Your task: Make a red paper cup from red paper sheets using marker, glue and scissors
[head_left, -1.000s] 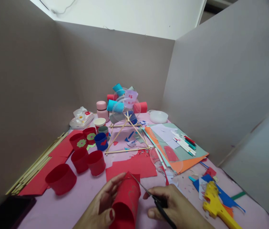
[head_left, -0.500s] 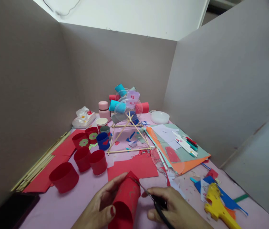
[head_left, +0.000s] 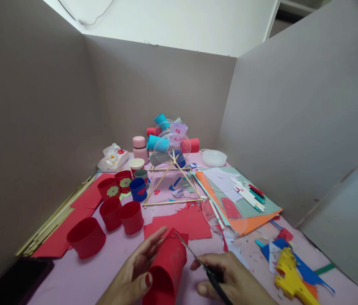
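Note:
Near the front edge, my left hand [head_left: 136, 271] is wrapped round the left side of a red paper tube [head_left: 168, 264] with faint drawn lines on it. Black-handled scissors [head_left: 209, 271] are in my right hand [head_left: 223, 275], their blades lying at the tube's far top edge. Whether the blades are cutting the paper cannot be made out. Just beyond the tube lies a flat red sheet [head_left: 182, 222]. Red paper cups [head_left: 86, 237] stand to the left of my left hand.
A stick frame [head_left: 163, 182] carries a wheel [head_left: 172, 142] with coloured cups at the back. On the right are markers [head_left: 249, 195], layered paper sheets [head_left: 261, 214] and a yellow glue gun [head_left: 288, 275]. Wooden sticks [head_left: 53, 220] and a dark flat object [head_left: 20, 281] lie left.
The view has shifted slightly. The scissor blades have moved a little left and away at the tube's far edge; both hands keep their hold.

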`<state>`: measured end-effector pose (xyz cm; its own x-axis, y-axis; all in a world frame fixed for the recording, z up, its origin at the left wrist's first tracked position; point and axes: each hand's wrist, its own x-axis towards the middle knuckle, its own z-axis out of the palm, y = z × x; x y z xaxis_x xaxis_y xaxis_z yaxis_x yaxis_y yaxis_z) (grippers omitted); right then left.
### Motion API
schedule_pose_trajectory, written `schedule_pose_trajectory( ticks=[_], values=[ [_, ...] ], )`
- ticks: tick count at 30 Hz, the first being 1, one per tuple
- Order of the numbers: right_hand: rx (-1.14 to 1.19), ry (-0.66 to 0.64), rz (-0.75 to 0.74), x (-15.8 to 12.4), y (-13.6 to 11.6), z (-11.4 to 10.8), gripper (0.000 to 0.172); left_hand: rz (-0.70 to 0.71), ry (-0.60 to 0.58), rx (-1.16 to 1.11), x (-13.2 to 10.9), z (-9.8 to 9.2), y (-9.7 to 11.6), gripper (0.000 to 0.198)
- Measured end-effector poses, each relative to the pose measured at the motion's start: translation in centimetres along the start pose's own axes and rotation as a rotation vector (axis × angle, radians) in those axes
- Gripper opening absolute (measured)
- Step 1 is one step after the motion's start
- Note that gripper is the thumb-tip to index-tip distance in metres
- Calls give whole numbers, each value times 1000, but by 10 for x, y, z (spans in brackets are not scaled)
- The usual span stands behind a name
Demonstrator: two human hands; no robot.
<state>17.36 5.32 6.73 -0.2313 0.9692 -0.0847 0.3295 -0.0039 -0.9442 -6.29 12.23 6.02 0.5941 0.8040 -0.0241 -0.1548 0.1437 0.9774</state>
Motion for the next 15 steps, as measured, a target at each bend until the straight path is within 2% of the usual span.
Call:
schedule_pose_trajectory(
  ticks=[4,7,9,11,15],
  values=[
    [142,34,22,-1,0,0,58,8,25,26,2,-4,-2,84],
    [312,31,64,0,0,2,62,48,-31,55,5,-9,-8,85],
    [371,57,33,2,-1,5,62,60,-61,48,7,-11,-13,87],
    [416,109,-23,5,-1,9,60,48,-83,25,8,-9,-16,87],
    [553,232,-61,8,-3,17,54,-13,-197,-76,6,4,-15,86]
  ],
)
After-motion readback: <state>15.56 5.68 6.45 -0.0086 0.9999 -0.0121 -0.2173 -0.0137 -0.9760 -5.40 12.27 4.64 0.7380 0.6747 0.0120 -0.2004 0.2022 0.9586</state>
